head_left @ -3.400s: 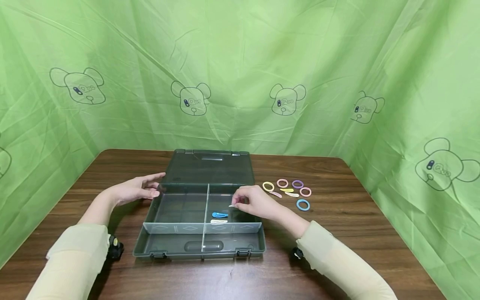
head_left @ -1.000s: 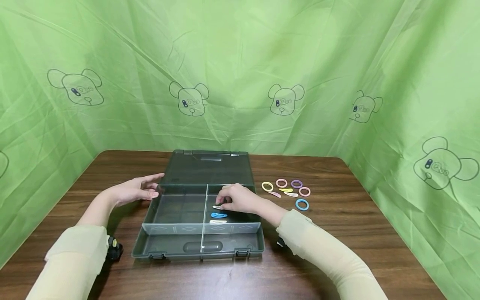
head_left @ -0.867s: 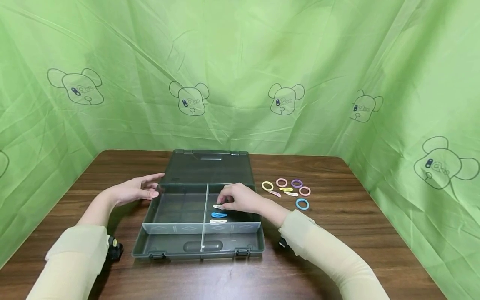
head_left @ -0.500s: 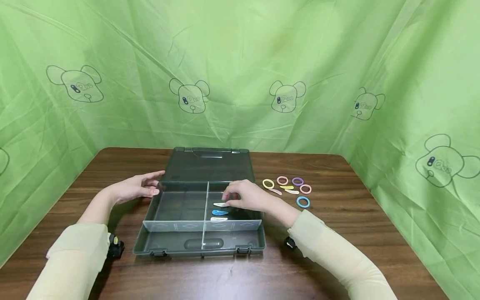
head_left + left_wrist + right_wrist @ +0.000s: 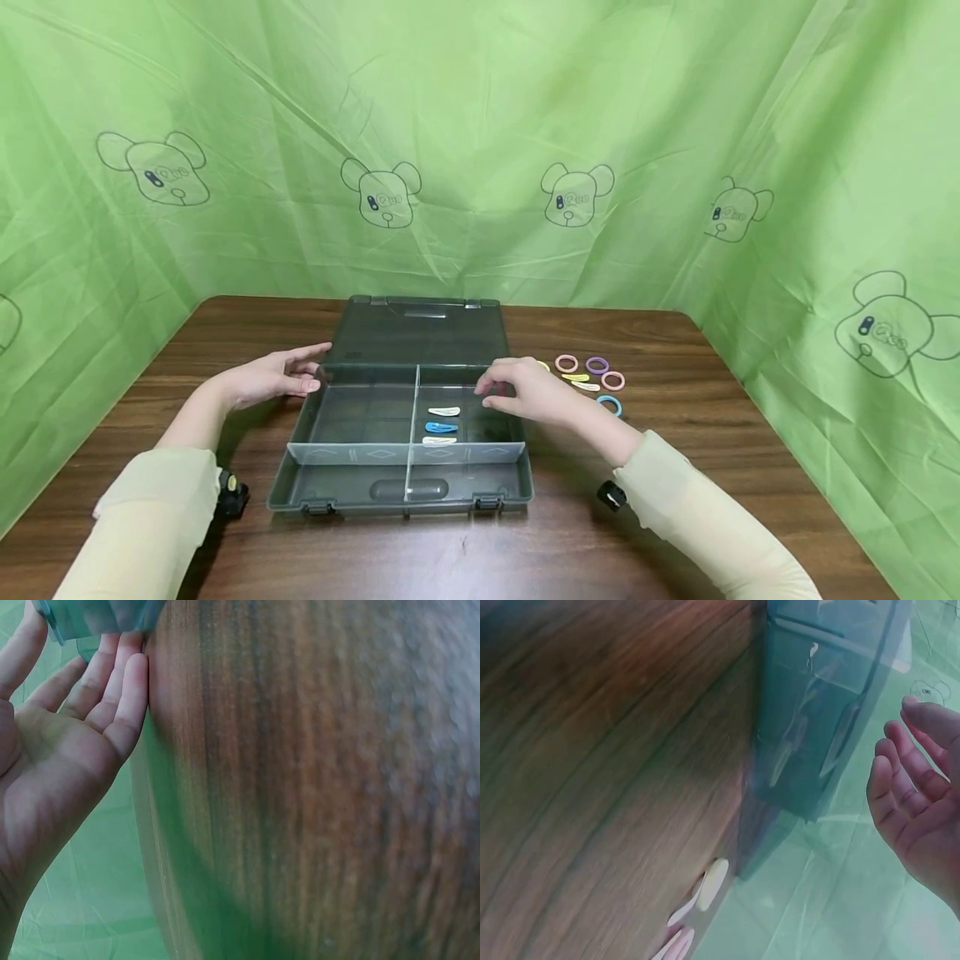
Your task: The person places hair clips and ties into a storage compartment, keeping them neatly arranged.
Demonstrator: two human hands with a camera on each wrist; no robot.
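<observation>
A dark translucent divided box lies with its lid folded back behind it. Inside its right rear compartment are a white hair clip, a blue hair clip and another white hair clip, one in front of the other. My left hand rests at the box's left side, fingers extended at its rear corner; the left wrist view shows this hand under the box edge. Over the compartment's right wall hovers my right hand, fingers loosely bent, with nothing between them in the right wrist view.
Right of the box on the wooden table lie a purple hair tie, a blue hair tie, two pink hair ties and a yellow one partly hidden by my hand. A yellow clip and a white clip lie among them.
My right hand set the rear white hair clip down behind the blue one, let go and moved right and away from it. My left hand stays in place.
</observation>
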